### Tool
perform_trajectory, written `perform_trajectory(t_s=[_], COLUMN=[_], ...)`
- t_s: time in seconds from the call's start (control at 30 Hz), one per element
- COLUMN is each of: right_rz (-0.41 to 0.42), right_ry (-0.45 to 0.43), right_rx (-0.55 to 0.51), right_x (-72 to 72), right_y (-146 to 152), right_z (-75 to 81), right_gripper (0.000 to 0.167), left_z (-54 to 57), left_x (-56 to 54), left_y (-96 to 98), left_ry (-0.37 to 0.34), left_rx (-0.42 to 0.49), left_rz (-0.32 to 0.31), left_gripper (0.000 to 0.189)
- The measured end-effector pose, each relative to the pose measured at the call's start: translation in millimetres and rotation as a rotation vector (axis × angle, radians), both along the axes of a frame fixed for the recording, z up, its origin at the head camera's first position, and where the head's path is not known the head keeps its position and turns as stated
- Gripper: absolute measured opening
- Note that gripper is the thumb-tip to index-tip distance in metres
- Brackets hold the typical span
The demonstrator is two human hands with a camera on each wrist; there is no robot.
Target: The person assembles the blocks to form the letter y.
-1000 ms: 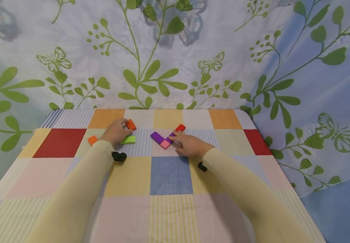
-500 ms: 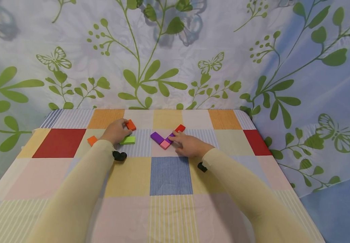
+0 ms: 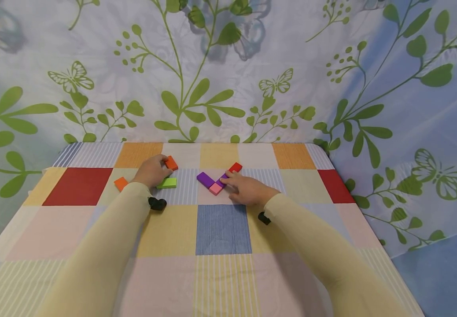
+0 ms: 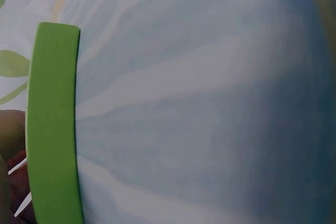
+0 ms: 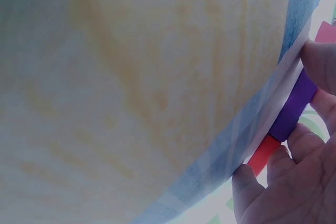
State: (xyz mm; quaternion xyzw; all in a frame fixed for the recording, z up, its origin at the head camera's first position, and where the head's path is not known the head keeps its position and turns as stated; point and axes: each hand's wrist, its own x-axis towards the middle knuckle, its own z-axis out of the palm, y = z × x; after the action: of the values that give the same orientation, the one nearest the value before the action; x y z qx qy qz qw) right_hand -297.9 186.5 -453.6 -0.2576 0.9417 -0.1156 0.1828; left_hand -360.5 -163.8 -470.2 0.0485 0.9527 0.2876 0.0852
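Note:
In the head view my left hand point(image 3: 151, 171) is at the left, its fingertips and thumb at the near side of an orange-red block point(image 3: 171, 163), pinching it on the table. A lime green block point(image 3: 167, 183) lies just below the thumb; the left wrist view shows this green block point(image 4: 55, 124) large, with fingers partly hidden behind it. My right hand point(image 3: 250, 189) rests its extended fingertips on a purple block point(image 3: 223, 178). That block forms a V with a pink block point(image 3: 215, 189) at the tip, another purple block point(image 3: 205, 179), and a red block point(image 3: 235, 167) at the right end.
An orange block point(image 3: 121, 183) lies left of my left wrist, partly behind the sleeve. A patchwork cloth point(image 3: 222, 229) covers the table. Behind it hangs a leaf-patterned curtain point(image 3: 228, 70), which also runs along the right side.

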Motion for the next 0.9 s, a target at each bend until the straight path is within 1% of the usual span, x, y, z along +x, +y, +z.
perform_trajectory(t_s=[0.23, 0.73, 0.9], right_rz=[0.005, -0.003, -0.005], right_ry=[0.003, -0.004, -0.006], right_rx=[-0.006, -0.002, -0.004], right_x=[-0.3, -0.7, -0.7], right_y=[0.6, 0.5, 0.3], right_z=[-0.6, -0.7, -0.7], right_gripper=[0.068, 0.069, 0.069], left_z=[-0.6, -1.4, 0.1], left_x=[0.4, 2.8, 4.0], left_y=[0.1, -0.8, 1.7], left_ry=[0.011, 0.008, 0.002], left_rx=[0.002, 0.053, 0.062], left_rz=[0.004, 0.026, 0.034], left_gripper=[0.058, 0.057, 0.057])
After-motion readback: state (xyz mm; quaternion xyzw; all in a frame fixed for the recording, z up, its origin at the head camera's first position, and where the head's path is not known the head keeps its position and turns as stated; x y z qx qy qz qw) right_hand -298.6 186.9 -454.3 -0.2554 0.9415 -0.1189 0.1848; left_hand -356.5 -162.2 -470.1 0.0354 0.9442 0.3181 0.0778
